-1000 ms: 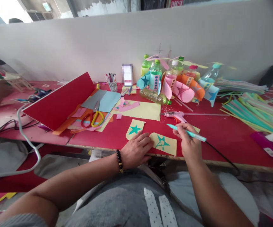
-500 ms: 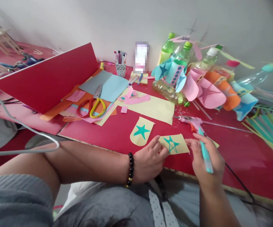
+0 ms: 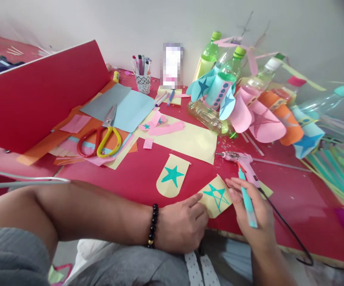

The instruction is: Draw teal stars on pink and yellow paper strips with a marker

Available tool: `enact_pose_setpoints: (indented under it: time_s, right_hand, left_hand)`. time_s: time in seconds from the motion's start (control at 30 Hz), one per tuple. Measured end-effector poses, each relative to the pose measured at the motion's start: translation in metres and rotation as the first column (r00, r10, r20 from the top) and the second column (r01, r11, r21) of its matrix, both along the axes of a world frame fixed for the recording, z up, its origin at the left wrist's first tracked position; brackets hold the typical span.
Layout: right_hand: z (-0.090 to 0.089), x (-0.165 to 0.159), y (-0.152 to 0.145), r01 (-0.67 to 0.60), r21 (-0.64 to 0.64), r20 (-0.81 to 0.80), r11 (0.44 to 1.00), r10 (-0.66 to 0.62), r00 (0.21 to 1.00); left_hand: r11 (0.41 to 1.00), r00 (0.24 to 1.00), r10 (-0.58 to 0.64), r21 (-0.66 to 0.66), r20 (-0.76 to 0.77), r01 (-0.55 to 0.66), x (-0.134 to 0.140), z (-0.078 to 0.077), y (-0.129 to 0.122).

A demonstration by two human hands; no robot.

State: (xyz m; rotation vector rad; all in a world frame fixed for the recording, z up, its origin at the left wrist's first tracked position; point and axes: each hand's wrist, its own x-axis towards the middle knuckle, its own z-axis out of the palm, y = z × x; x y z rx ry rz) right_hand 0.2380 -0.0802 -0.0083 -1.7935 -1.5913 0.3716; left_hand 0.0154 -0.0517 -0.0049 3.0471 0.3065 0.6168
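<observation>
A yellow paper piece [image 3: 201, 206] with a partly coloured green star lies tilted at the table's front edge. My left hand [image 3: 181, 225], a black bead bracelet [image 3: 153, 225] on its wrist, is curled at the paper's left side, index finger on it; its thumb is hidden. Between the fingers of my right hand [image 3: 255, 212] is a green marker [image 3: 247, 198], pointing away from the paper. The same hand's fingertips touch the paper's right edge. Just left of it lies a second, round-ended yellow piece [image 3: 165, 185] with a filled green star.
Red-and-yellow-handled scissors [image 3: 109, 137] rest on coloured paper sheets. Behind my right hand lies a pink glue gun [image 3: 240, 159] with its cord. Decorated bottles [image 3: 234, 67], a pen cup [image 3: 143, 82] and a phone [image 3: 172, 65] stand by the wall. A red board [image 3: 53, 95] stands at left.
The yellow piece between my hands has turned a little counter-clockwise. My right hand still holds the marker, now beside the paper's right edge. The whole view has shifted slightly.
</observation>
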Motion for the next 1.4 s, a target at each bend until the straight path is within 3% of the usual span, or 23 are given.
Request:
enact_pose_setpoints:
  time_s: [0.13, 0.27, 0.4, 0.5, 0.63, 0.73, 0.87, 1.0, 1.4]
  right_hand:
    - [0.010, 0.004, 0.007, -0.056, 0.029, 0.106, 0.998, 0.052, 0.993]
    - [0.037, 0.002, 0.027, -0.159, 0.202, 0.226, 0.966, 0.112, 0.968]
    - [0.059, -0.007, 0.055, -0.235, 0.322, 0.214, 0.917, 0.171, 0.962]
    - [0.064, -0.010, 0.069, -0.205, 0.414, 0.213, 0.887, 0.125, 0.969]
    - [0.056, 0.006, 0.066, -0.031, 0.430, 0.203, 0.902, -0.063, 0.977]
    - [0.038, 0.030, 0.053, 0.114, 0.375, 0.250, 0.920, -0.219, 0.943]
    - [0.008, 0.053, 0.034, 0.132, 0.228, 0.460, 0.965, -0.227, 0.859]
    - [-0.010, 0.060, 0.025, 0.165, 0.174, 0.487, 0.971, -0.231, 0.843]
    - [-0.014, 0.085, 0.036, 0.294, 0.117, 0.455, 0.949, -0.314, 0.833]
  left_hand:
    - [0.997, 1.000, 0.000, -0.073, -0.002, 0.000, 0.002, -0.003, 0.001]
    - [0.990, 1.000, -0.004, -0.139, -0.013, 0.002, 0.001, -0.007, 0.005]
    - [0.978, 0.999, 0.005, -0.206, -0.047, -0.014, -0.001, -0.007, 0.013]
    - [0.972, 0.996, -0.013, -0.233, -0.087, -0.008, -0.003, -0.001, 0.024]
    - [0.973, 0.994, -0.030, -0.232, -0.109, 0.004, -0.005, 0.006, 0.039]
    - [0.981, 0.995, -0.057, -0.191, -0.085, 0.040, -0.007, 0.006, 0.046]
    - [0.975, 0.997, -0.081, -0.209, -0.011, 0.077, -0.008, 0.003, 0.051]
    - [0.977, 0.998, -0.058, -0.205, 0.003, 0.057, -0.007, 0.003, 0.052]
    - [0.990, 0.996, -0.023, -0.137, -0.084, 0.011, -0.008, 0.007, 0.046]
